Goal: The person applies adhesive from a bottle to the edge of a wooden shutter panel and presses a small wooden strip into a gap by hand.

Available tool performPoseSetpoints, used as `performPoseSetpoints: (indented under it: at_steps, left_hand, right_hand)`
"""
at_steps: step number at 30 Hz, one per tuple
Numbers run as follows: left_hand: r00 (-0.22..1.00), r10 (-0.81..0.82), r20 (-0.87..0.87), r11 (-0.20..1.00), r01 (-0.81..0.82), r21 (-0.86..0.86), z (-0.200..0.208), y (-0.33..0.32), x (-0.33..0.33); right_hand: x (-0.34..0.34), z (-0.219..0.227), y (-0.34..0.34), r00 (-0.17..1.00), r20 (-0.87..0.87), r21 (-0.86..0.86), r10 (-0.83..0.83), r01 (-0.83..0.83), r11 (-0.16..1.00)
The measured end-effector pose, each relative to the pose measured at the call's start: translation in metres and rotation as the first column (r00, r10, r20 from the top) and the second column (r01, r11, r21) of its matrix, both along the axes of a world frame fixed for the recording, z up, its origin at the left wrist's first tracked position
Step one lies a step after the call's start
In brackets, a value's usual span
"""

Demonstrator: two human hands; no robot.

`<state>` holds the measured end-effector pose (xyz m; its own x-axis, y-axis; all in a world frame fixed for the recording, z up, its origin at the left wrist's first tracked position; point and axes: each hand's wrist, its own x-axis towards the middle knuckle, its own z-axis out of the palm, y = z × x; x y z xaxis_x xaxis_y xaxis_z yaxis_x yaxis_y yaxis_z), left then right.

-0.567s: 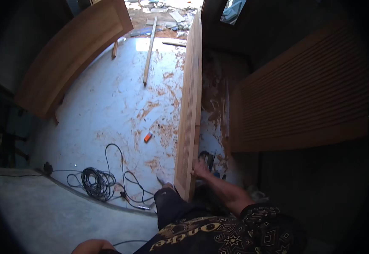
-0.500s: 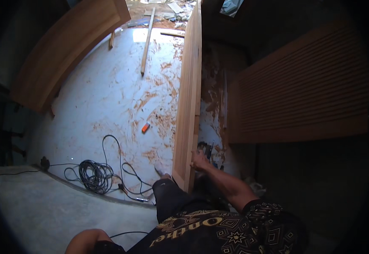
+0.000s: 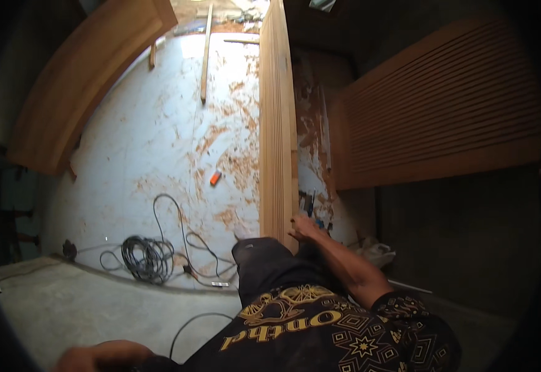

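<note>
A long wooden door [image 3: 275, 136] stands on its edge in front of me, its grooved face turned left. My right hand [image 3: 305, 227] is at the near end of its right edge, with fingertips hooked on the wood. Just beyond that hand, a dark and blue tool [image 3: 308, 203], partly hidden, rests low beside the door. Of my left arm [image 3: 112, 356] only a blurred bent part shows at the bottom left; the hand itself is out of sight. My dark-trousered leg [image 3: 264, 260] presses close to the door's near end.
A slatted wooden door [image 3: 438, 111] leans at the right, and another wooden panel [image 3: 90, 80] at the left. Coiled black cable [image 3: 147, 259], an orange object [image 3: 215, 178] and a wooden strip [image 3: 206, 56] lie on the shaving-strewn floor [image 3: 140, 142].
The view has shifted, and I stand closer over the door's near end. My right hand stays at its edge. The left arm reaches farther left along the bottom.
</note>
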<state>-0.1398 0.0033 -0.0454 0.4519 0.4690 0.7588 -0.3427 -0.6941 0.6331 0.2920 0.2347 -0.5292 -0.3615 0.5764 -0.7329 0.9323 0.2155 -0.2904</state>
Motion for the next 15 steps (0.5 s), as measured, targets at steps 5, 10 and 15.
performPoseSetpoints:
  at_steps: [5, 10, 15]
  left_hand:
    - [0.638, 0.595, -0.489, 0.077, -0.651, -0.755, -0.167, 0.043, -0.014]
    - [0.460, 0.229, -0.858, -0.026, -0.878, -0.478, -0.340, -0.027, -0.005]
    - [0.558, -0.006, -0.830, -0.034, -0.829, -0.558, -0.410, -0.059, 0.035]
  right_hand:
    - [0.101, 0.003, 0.013, 0.965, -0.094, 0.211, -0.244, 0.258, 0.943]
    - [0.125, 0.077, 0.028, 0.788, -0.297, 0.508, -0.539, 0.608, 0.610]
    - [0.253, 0.075, 0.018, 0.524, -0.400, 0.519, -0.752, 0.806, 0.285]
